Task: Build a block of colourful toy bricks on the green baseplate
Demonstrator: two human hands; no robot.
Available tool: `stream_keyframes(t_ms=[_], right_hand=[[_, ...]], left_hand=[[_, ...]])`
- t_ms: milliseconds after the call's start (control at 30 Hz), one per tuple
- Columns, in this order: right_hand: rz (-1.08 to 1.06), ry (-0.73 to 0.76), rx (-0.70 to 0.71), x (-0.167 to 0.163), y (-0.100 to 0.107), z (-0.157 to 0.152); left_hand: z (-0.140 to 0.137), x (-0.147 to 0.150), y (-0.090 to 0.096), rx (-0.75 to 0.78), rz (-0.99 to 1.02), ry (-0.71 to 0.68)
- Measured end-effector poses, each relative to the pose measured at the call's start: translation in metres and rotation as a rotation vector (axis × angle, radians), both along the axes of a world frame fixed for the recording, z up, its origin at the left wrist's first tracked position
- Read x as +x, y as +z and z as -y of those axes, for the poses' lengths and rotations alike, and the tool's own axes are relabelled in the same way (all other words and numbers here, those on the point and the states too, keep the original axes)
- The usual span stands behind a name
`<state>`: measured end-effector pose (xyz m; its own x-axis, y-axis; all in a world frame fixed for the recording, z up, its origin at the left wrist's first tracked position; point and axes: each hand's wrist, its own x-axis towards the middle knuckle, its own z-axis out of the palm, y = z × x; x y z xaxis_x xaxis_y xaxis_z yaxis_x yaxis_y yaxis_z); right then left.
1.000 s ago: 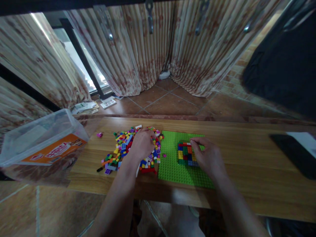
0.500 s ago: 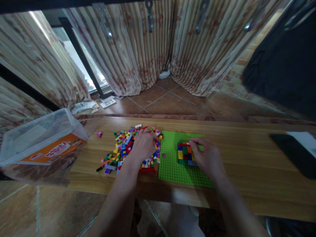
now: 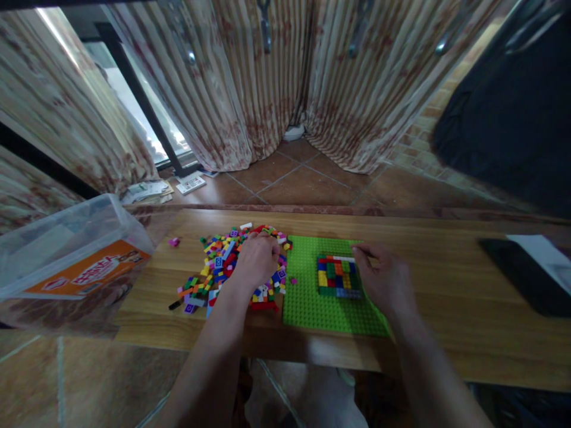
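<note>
A green studded baseplate lies on the wooden table. Attached to it is a block of multicoloured toy bricks, with a white strip along part of its far edge. My right hand is at the block's far right corner, thumb and index finger pinched together; whatever is between them is too small to make out. On the left, my left hand rests over a heap of loose toy bricks, its fingers curled closed. Its fingertips are hidden, so I cannot see what they hold.
A clear plastic box with an orange label stands at the table's left end. A black flat object with white paper lies at the right. One pink brick sits apart from the heap. Striped curtains hang beyond the table.
My right hand has shifted slightly right along the block's far edge, uncovering more of the bricks. My left hand's fingers have curled in more over the heap. The view has moved a little.
</note>
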<state>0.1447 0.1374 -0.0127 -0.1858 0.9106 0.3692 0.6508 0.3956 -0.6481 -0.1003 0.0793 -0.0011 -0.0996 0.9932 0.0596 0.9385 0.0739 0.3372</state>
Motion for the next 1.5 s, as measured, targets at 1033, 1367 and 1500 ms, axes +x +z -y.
stream_keyframes(t_ms=[1033, 1367, 1500], right_hand=[[-0.178, 0.321, -0.107, -0.037, 0.004, 0.029], [-0.266, 0.341, -0.133, -0.040, 0.004, 0.030], [-0.456, 0.219, -0.259, -0.039, 0.003, 0.027]], left_hand=[[-0.005, 0.027, 0.005, 0.077, 1.118, -0.065], [-0.004, 0.039, 0.004, 0.018, 1.284, -0.093], [-0.002, 0.041, 0.007, 0.042, 1.293, -0.037]])
